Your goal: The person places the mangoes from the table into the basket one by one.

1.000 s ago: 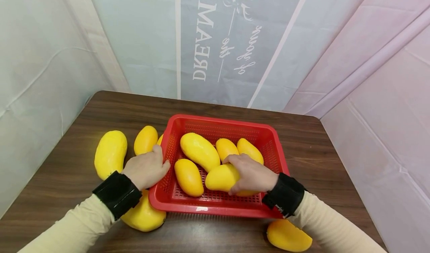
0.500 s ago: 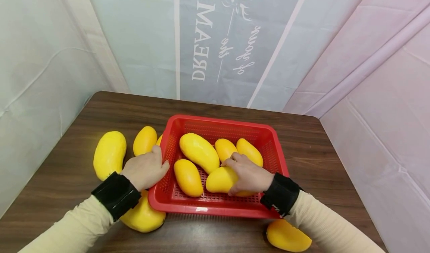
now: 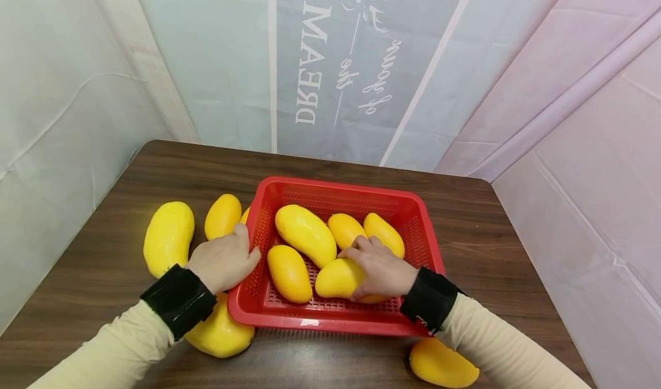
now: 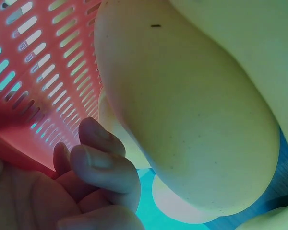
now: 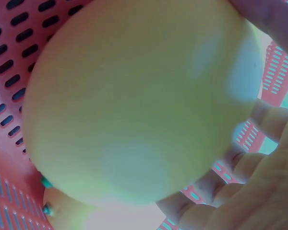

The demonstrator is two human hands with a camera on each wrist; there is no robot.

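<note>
A red perforated plastic basket point(image 3: 361, 326) stands on the table with several yellow mangoes inside. At its left rim, my left hand point(image 3: 223, 263) grips the edge; the left wrist view shows the fingers point(image 4: 105, 167) curled beneath the rim, beside the slotted wall. My right hand point(image 3: 384, 267) is inside the basket, its thumb and fingers around a mango point(image 3: 338, 278) at the front right. That mango point(image 5: 134, 105) fills much of the right wrist view, fingertips against its side. Also in the basket are a large long mango point(image 3: 306, 234) and a smaller mango point(image 3: 290, 274).
Left of the basket lie a large mango point(image 3: 168, 237) and a smaller one point(image 3: 223, 216), with another partly hidden behind the rim. One mango point(image 3: 222, 331) is under my left wrist, and another point(image 3: 443, 365) near my right sleeve. Fabric walls surround the wooden table point(image 3: 206, 162).
My right hand has shifted very slightly left, still holding the mango. The left hand stays on the basket rim, and the basket has hardly moved.
</note>
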